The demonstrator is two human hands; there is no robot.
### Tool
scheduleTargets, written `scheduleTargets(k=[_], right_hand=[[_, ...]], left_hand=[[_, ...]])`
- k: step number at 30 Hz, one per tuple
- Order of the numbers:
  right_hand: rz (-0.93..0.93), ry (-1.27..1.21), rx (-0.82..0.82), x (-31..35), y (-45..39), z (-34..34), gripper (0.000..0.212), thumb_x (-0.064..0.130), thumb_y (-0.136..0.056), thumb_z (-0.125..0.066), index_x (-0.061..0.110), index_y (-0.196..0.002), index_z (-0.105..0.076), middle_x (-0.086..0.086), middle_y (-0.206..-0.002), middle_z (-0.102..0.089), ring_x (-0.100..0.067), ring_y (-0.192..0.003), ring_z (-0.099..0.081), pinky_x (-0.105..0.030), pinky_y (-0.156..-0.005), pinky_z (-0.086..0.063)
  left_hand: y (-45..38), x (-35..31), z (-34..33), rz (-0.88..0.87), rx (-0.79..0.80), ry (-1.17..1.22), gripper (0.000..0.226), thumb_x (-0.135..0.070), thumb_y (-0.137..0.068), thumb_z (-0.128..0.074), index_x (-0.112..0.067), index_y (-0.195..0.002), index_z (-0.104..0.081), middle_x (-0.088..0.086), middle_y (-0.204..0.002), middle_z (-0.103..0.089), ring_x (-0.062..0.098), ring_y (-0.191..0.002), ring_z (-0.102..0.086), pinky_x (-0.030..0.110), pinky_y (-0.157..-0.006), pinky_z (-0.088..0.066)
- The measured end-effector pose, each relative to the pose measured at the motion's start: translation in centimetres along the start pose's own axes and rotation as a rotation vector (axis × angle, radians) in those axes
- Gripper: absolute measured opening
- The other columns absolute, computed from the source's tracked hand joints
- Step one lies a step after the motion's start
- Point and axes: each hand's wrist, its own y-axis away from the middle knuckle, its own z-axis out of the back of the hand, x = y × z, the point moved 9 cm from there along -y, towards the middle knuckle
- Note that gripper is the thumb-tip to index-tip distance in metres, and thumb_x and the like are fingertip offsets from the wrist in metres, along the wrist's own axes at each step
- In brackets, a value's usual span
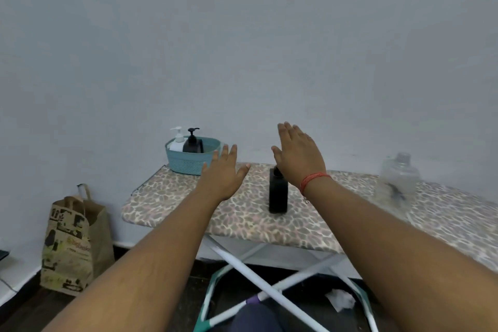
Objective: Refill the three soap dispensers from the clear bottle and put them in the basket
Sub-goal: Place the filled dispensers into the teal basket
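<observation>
Tabletop: ironing board with a leopard-spot fabric cover, on crossed white metal legs.
Left floor: brown paper carrier bag with dark and green print, upright against the pale grey wall.
Under board: crumpled white paper scrap on the dark floor.
Far left edge: dark flat object, cut off, unclear.

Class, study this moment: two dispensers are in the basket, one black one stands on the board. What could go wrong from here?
1. The black dispenser stands tall and narrow just under the open right hand; a careless reach could topple it.
2. The basket sits at the ironing board corner; a push might slide it off.
3. The clear bottle stands close to the far edge.
</observation>
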Motion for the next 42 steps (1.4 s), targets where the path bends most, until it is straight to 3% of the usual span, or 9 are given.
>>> scheduleTargets(k=[7, 11, 15, 19, 24, 31, 34, 37, 42], right_hand=[[-0.251, -0.291, 0.109, -6.1, 5.7, -3.0, 0.058, 0.036, -0.103, -0.045, 0.010, -0.152, -0.027, -0.008, -0.158, -0.031, -0.025, -0.143, -0.034, -0.040, -0.113, -0.035], [-0.416, -0.606, 0.274, -6.2, 7.5, -7.4, 0.049, 0.028, -0.104, -0.043, 0.010, -0.149, -0.032, -0.012, -0.152, -0.042, -0.028, -0.135, -0.045, -0.036, -0.104, -0.037], [-0.470, -0.839, 0.343, -5.1, 8.1, -11.2, 0.035, 0.023, -0.105, -0.038, 0.018, -0.140, -0.043, -0.012, -0.135, -0.058, -0.028, -0.118, -0.057, -0.034, -0.095, -0.045], [-0.484, -0.981, 0.277, -4.1, 8.0, -12.5, 0.036, 0.023, -0.105, -0.036, 0.030, -0.139, -0.049, -0.002, -0.128, -0.062, -0.021, -0.112, -0.059, -0.034, -0.095, -0.047], [-0.493, -1.002, 0.153, -3.0, 8.9, -12.7, 0.046, 0.018, -0.105, -0.039, 0.037, -0.147, -0.041, 0.000, -0.132, -0.061, -0.018, -0.117, -0.058, -0.026, -0.095, -0.044], [-0.465, -1.056, 0.031, 1.3, 6.2, -12.3, 0.051, 0.014, -0.101, -0.046, 0.039, -0.145, -0.040, 0.008, -0.130, -0.061, -0.012, -0.117, -0.059, -0.027, -0.096, -0.047], [-0.422, -1.054, 0.008, 4.2, 2.3, -12.5, 0.066, 0.008, -0.097, -0.049, 0.041, -0.150, -0.027, 0.005, -0.120, -0.065, -0.014, -0.106, -0.064, -0.033, -0.090, -0.054], [-0.303, -0.958, 0.039, 7.3, -2.6, -12.7, 0.081, 0.004, -0.095, -0.046, 0.040, -0.156, -0.007, -0.003, -0.127, -0.060, -0.019, -0.106, -0.063, -0.038, -0.089, -0.055], [-0.215, -0.944, 0.085, 11.0, -10.1, -13.6, 0.082, -0.001, -0.094, -0.044, 0.037, -0.157, -0.008, -0.005, -0.130, -0.057, -0.020, -0.110, -0.060, -0.030, -0.090, -0.051]], left_hand=[[2.0, -5.1, -5.4, 0.078, 0.135, 0.396, 0.075, -0.055, -0.105, -0.030, -0.018, -0.161, 0.002, 0.004, -0.169, 0.002, 0.022, -0.156, -0.004, 0.041, -0.125, -0.009], [2.0, -5.4, -8.4, 0.216, 0.221, 0.600, 0.071, -0.056, -0.105, -0.027, -0.023, -0.162, 0.001, 0.006, -0.168, -0.015, 0.029, -0.152, -0.023, 0.042, -0.119, -0.024], [0.8, -6.1, -10.0, 0.220, 0.197, 0.732, 0.052, -0.044, -0.109, -0.027, -0.021, -0.156, -0.029, 0.002, -0.154, -0.040, 0.024, -0.139, -0.042, 0.031, -0.107, -0.033], [-0.2, -5.8, -11.5, 0.219, 0.180, 0.898, 0.040, -0.044, -0.107, -0.033, -0.038, -0.145, -0.046, 0.001, -0.145, -0.055, 0.020, -0.127, -0.053, 0.048, -0.111, -0.043], [-0.4, -5.3, -11.7, 0.250, 0.116, 0.984, 0.027, -0.038, -0.107, -0.038, -0.043, -0.124, -0.058, -0.003, -0.125, -0.065, 0.017, -0.117, -0.060, 0.047, -0.106, -0.047], [-1.5, -2.4, -7.4, 0.208, -0.061, 0.990, 0.027, -0.037, -0.105, -0.044, -0.034, -0.120, -0.066, -0.011, -0.109, -0.071, 0.006, -0.103, -0.064, 0.026, -0.086, -0.049], [-3.4, 0.1, -3.9, 0.190, -0.134, 0.944, 0.027, -0.041, -0.104, -0.046, -0.031, -0.118, -0.067, -0.011, -0.105, -0.071, 0.007, -0.101, -0.066, 0.031, -0.089, -0.052], [-6.0, 3.0, -0.3, 0.189, -0.196, 0.898, 0.025, -0.039, -0.104, -0.048, -0.026, -0.114, -0.066, -0.007, -0.104, -0.070, 0.009, -0.098, -0.066, 0.034, -0.089, -0.054], [-10.8, 8.1, 4.5, 0.187, -0.283, 0.876, 0.027, -0.041, -0.100, -0.049, -0.027, -0.116, -0.067, -0.006, -0.103, -0.072, 0.014, -0.100, -0.067, 0.040, -0.092, -0.055]])
